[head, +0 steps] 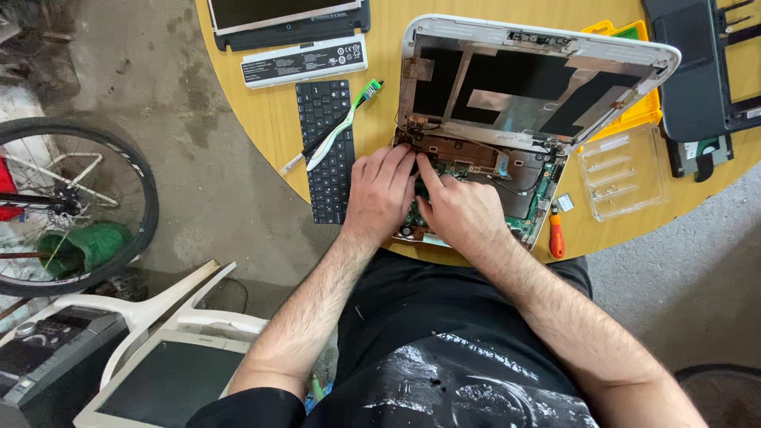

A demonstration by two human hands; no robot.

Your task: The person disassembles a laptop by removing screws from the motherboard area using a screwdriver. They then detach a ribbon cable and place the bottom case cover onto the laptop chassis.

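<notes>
While you lean over the round, smooth yellow wooden table (pixel 261 111), your bare forearms run up from your dark, paint-flecked lap and meet over the opened laptop (pixel 491 135) at the table's near edge. Your left hand (pixel 380 194) lies palm down, fingers together and stretched flat onto the exposed base. Your right hand (pixel 460 210) sits just beside it, touching it, its forefinger extended and pressing down into the green circuit board (pixel 539 208); whether those fingers pinch anything, you cannot tell. That laptop has no keyboard deck: copper-brown shielding and thin wires show in the base, and its white-rimmed lid stands tilted back, the screen gone, bare grey metal and black panels inside. Just right of the base lies an orange-handled screwdriver (pixel 556 235), near a clear ribbed plastic tray (pixel 622 170). Left of your hands rests a loose black keyboard (pixel 326 150) with a white-and-green tool (pixel 337 131) across it. Farther off lies a long white battery pack (pixel 304 60).
</notes>
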